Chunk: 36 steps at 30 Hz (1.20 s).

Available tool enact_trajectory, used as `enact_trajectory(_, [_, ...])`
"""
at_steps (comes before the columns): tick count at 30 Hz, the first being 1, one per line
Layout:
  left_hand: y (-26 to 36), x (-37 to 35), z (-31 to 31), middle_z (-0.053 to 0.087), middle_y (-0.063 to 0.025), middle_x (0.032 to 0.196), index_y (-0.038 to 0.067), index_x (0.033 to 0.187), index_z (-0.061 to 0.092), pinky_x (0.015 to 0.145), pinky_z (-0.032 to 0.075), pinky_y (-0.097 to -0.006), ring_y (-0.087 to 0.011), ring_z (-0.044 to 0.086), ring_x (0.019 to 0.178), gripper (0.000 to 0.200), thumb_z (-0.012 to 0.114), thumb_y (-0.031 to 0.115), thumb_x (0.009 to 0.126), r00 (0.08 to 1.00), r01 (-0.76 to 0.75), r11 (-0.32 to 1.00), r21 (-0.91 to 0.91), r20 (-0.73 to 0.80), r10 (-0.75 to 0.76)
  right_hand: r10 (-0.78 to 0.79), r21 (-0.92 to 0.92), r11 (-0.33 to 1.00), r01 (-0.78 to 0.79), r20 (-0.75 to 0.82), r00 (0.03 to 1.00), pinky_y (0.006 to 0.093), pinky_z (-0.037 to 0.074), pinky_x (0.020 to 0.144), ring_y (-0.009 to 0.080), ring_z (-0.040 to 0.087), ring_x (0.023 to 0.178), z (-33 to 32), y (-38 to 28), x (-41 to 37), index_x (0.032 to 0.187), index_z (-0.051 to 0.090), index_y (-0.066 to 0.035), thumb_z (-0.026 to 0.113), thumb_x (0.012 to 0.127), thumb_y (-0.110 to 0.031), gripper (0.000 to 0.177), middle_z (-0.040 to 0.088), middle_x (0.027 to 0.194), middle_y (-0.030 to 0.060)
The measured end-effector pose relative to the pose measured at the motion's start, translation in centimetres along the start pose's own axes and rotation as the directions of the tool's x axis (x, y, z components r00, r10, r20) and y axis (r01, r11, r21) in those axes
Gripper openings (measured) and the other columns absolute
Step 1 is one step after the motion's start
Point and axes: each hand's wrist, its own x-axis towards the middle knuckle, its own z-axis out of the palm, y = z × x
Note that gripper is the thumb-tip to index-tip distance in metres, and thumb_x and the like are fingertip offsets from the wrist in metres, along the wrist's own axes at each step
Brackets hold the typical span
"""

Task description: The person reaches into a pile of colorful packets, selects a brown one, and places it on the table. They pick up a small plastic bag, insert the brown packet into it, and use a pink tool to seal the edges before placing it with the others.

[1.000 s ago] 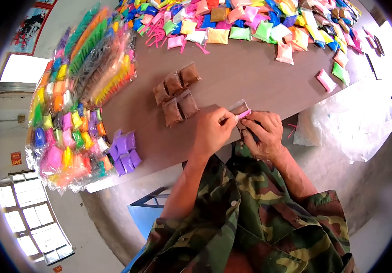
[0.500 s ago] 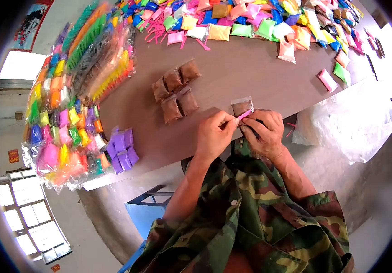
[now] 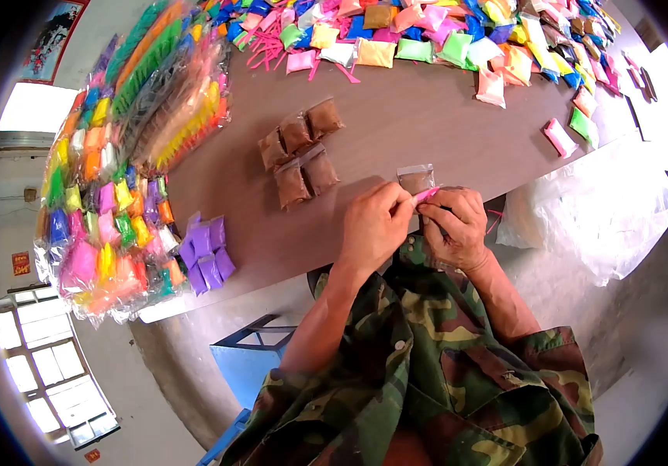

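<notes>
Close together at the table's front edge, both hands work over a small clear packet with brown contents [image 3: 416, 181]. My left hand [image 3: 377, 220] pinches one end of a thin pink strip [image 3: 425, 196] between thumb and fingertips. At the strip's other end, the fingers of my right hand [image 3: 458, 227] are curled and pinched on it. The packet's clear top edge sticks out beyond the fingers, its lower part hidden by them. Left of the hands, several similar brown packets [image 3: 295, 132] lie grouped on the brown table [image 3: 241, 194].
Purple packets [image 3: 208, 252] lie at the front left, beside a tall pile of clear bags with colourful packets [image 3: 109, 225]. Many loose packets and pink strips [image 3: 268, 48] cover the far side. A clear plastic bag [image 3: 598, 210] hangs at the right edge; a blue stool [image 3: 248, 361] stands below.
Both hands have shifted slightly right with the pink strip. My left hand has turned a little, its fingers now further along the strip and covering more of it.
</notes>
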Motion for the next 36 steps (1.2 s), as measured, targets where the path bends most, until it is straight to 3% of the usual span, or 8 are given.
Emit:
enact_trajectory(1, [-0.5, 0.5, 0.2, 0.071, -0.012, 0.075, 0.0, 0.089, 0.071, 0.06, 0.051, -0.0357, -0.0201, 0.065, 0.061, 0.014, 0.078, 0.011, 0.093, 0.997, -0.065, 0.996, 0.055, -0.028, 0.067, -0.003, -0.005, 1.0, 0.003, -0.002, 1.0, 0.0384, 0.05, 0.084, 0.0244, 0.07, 0.094, 0.0, 0.0, 0.0, 0.097, 0.078, -0.011, 0.078, 0.073, -0.001, 0.027, 0.071, 0.102, 0.0026])
enact_trajectory(2, [-0.9, 1.2, 0.3, 0.072, -0.0134, 0.078, -0.001, 0.088, 0.07, 0.062, 0.052, -0.0382, -0.0254, 0.068, 0.065, 0.015, 0.077, 0.011, 0.093, 0.994, -0.073, 0.994, 0.078, -0.071, 0.079, -0.005, -0.007, 1.0, 0.005, -0.001, 1.0, 0.0384, 0.05, 0.084, 0.0244, 0.07, 0.094, -0.1, 0.0, 0.0, 0.097, 0.078, -0.011, 0.078, 0.073, -0.001, 0.027, 0.071, 0.102, 0.0026])
enact_trajectory(5, [-1.7, 2.5, 0.1, 0.071, -0.0123, 0.075, -0.001, 0.086, 0.069, 0.062, 0.051, -0.0373, -0.0226, 0.066, 0.064, 0.016, 0.077, 0.01, 0.093, 0.985, -0.078, 0.993, 0.085, -0.145, 0.09, 0.0, -0.012, 1.0, 0.0, -0.001, 1.0, 0.038, 0.049, 0.082, 0.0236, 0.07, 0.093, 0.0, 0.0, 0.1, 0.097, 0.078, -0.012, 0.08, 0.072, -0.003, 0.026, 0.071, 0.102, 0.0022])
enact_trajectory(13, [-0.7, -1.9, 0.0, 0.069, -0.0092, 0.071, -0.001, 0.091, 0.072, 0.058, 0.049, -0.0307, -0.0093, 0.061, 0.061, 0.014, 0.077, 0.011, 0.096, 0.994, 0.069, 0.99, -0.12, -0.08, -0.079, 0.168, -0.084, 0.982, -0.167, 0.007, 0.986, 0.0375, 0.049, 0.082, 0.0251, 0.069, 0.097, 0.2, -1.4, 0.7, 0.098, 0.079, -0.011, 0.087, 0.077, -0.009, 0.023, 0.072, 0.105, 0.003])
enact_trajectory(19, [-2.6, -1.2, 0.4, 0.067, -0.0057, 0.068, -0.001, 0.093, 0.072, 0.057, 0.048, -0.0294, -0.0084, 0.057, 0.06, 0.013, 0.079, 0.011, 0.096, 0.985, 0.017, 0.999, 0.051, -0.17, -0.008, 0.104, -0.065, 0.993, -0.102, 0.034, 0.994, 0.041, 0.054, 0.088, 0.0291, 0.07, 0.103, 0.0, -0.7, 1.5, 0.102, 0.078, -0.007, 0.088, 0.075, -0.009, 0.029, 0.074, 0.112, 0.0055])
enact_trajectory(27, [-1.0, -2.2, 0.4, 0.067, -0.0048, 0.067, 0.001, 0.092, 0.072, 0.055, 0.048, -0.0304, -0.0092, 0.058, 0.058, 0.015, 0.08, 0.013, 0.095, 0.968, 0.008, 0.993, -0.12, -0.248, -0.038, 0.15, -0.071, 0.987, -0.147, 0.047, 0.988, 0.041, 0.055, 0.088, 0.0296, 0.07, 0.102, -0.3, -1.2, 1.7, 0.102, 0.077, -0.007, 0.089, 0.073, -0.01, 0.031, 0.074, 0.111, 0.0061])
enact_trajectory(32, [-2.3, -2.2, 1.0, 0.067, -0.0142, 0.072, 0.002, 0.088, 0.068, 0.057, 0.05, -0.0414, -0.0298, 0.064, 0.059, 0.015, 0.08, 0.01, 0.093, 0.957, -0.06, 0.988, 0.145, -0.272, 0.098, 0.136, -0.08, 0.988, -0.134, 0.028, 0.99, 0.0408, 0.055, 0.087, 0.0294, 0.07, 0.1, 0.4, -0.8, 1.6, 0.101, 0.077, -0.007, 0.089, 0.073, -0.01, 0.031, 0.074, 0.109, 0.0059])
enact_trajectory(36, [-2.9, -1.4, 0.1, 0.069, -0.0142, 0.074, 0.002, 0.088, 0.069, 0.058, 0.051, -0.0413, -0.0301, 0.066, 0.062, 0.016, 0.079, 0.012, 0.094, 0.944, 0.009, 0.993, 0.119, -0.328, 0.031, 0.137, -0.071, 0.988, -0.136, 0.02, 0.99, 0.0403, 0.055, 0.087, 0.029, 0.07, 0.099, 0.3, -0.9, 1.3, 0.099, 0.077, -0.006, 0.089, 0.074, -0.01, 0.028, 0.075, 0.108, 0.0063])
